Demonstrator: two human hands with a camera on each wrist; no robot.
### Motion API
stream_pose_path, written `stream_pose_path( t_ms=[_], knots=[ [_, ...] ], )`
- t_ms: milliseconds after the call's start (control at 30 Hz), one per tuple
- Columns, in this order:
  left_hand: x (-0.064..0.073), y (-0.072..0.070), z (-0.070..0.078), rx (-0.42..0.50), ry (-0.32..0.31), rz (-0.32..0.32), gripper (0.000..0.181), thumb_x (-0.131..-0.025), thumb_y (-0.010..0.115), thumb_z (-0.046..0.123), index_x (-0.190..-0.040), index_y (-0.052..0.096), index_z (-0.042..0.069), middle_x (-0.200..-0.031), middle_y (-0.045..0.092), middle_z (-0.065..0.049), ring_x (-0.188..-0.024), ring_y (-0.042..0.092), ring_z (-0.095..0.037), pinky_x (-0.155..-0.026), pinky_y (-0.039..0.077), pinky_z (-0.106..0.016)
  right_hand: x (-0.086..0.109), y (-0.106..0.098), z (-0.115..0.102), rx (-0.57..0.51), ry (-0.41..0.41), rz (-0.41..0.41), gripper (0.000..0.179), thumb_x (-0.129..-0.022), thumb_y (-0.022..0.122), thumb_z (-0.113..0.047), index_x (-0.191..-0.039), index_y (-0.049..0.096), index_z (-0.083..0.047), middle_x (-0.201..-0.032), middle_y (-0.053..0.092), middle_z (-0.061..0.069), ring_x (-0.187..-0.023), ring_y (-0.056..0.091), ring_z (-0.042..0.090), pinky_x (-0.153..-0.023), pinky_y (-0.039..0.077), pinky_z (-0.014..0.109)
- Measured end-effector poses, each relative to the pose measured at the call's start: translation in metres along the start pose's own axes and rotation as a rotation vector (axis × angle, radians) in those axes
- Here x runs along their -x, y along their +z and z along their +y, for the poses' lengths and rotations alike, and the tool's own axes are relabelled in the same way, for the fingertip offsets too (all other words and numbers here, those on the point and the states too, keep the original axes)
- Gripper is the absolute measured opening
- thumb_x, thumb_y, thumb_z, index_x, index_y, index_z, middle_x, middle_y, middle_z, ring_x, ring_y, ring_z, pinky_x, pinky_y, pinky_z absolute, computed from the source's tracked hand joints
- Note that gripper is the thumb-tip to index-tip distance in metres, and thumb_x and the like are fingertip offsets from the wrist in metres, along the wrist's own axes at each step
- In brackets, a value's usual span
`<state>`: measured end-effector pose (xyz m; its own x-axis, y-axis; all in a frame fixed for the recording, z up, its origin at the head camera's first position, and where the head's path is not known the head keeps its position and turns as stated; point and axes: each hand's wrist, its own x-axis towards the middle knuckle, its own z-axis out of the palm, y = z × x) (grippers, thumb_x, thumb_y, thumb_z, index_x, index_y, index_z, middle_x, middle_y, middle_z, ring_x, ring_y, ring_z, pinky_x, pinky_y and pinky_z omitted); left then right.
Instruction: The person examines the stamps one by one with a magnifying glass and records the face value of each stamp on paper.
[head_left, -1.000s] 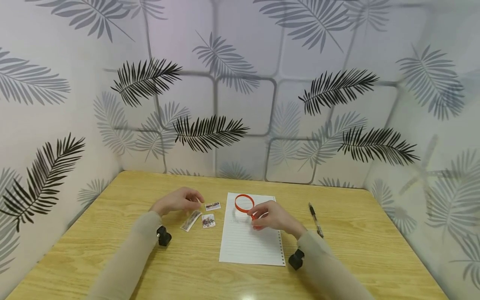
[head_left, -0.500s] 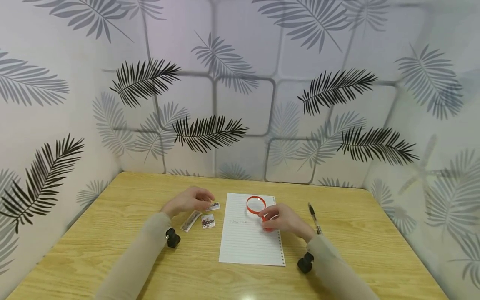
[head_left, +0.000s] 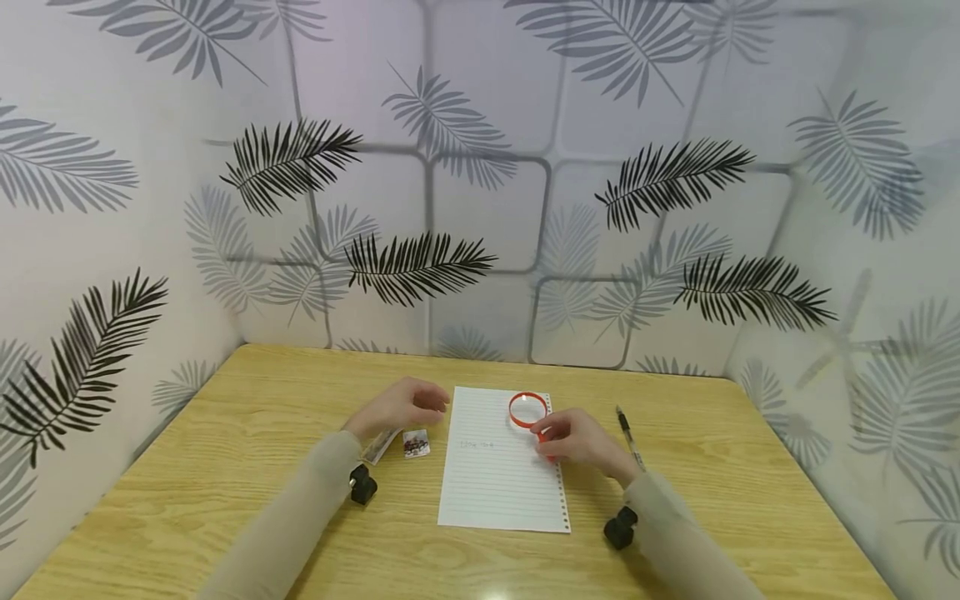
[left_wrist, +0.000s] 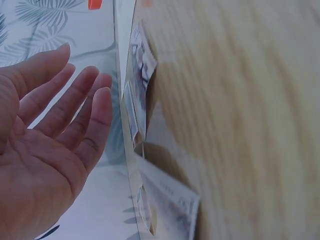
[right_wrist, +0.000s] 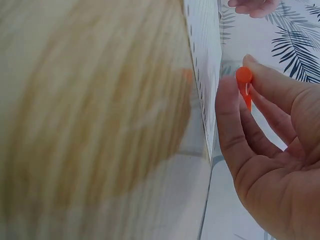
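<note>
My right hand (head_left: 581, 442) pinches the red handle of a magnifying glass (head_left: 527, 408) between thumb and fingers. Its round lens is held over the upper right of a lined sheet of paper (head_left: 498, 492), which bears faint handwriting. In the right wrist view the orange-red handle end (right_wrist: 244, 75) shows between the fingertips. My left hand (head_left: 401, 407) hovers left of the sheet with loosely bent fingers and an empty palm. Beneath and beside it lie a small square picture (head_left: 416, 443) and a narrow curled picture strip (head_left: 382, 446), partly covered by the hand.
A black pen (head_left: 628, 433) lies right of the sheet, partly behind the right hand. The wooden table (head_left: 450, 562) ends at a wall with leaf patterns. In the left wrist view, picture pieces (left_wrist: 170, 205) curl up off the tabletop.
The magnifying glass has moved right across the sheet in my right hand, uncovering the handwriting. My left hand has shifted right toward the sheet, hiding the small upper picture from the head view.
</note>
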<state>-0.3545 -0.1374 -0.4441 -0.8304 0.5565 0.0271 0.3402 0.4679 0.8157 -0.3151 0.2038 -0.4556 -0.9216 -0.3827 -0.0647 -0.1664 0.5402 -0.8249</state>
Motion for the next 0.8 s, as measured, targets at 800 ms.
stream_pose_path(
  t_ms=[800],
  knots=[
    [-0.016,0.030,0.019,-0.067,-0.008,-0.102,0.048,-0.082,0.079,0.010,-0.128,0.062,0.007,-0.130,0.062,-0.010,-0.122,0.055,-0.030,-0.101,0.046,-0.047,0.014,-0.032,0.021,-0.089,0.086,0.093,0.031,-0.084,0.075,-0.002,-0.112,0.066,0.010,-0.091,0.066,0.013,-0.074,0.063,0.012,-0.069,0.058,0.029]
  ],
)
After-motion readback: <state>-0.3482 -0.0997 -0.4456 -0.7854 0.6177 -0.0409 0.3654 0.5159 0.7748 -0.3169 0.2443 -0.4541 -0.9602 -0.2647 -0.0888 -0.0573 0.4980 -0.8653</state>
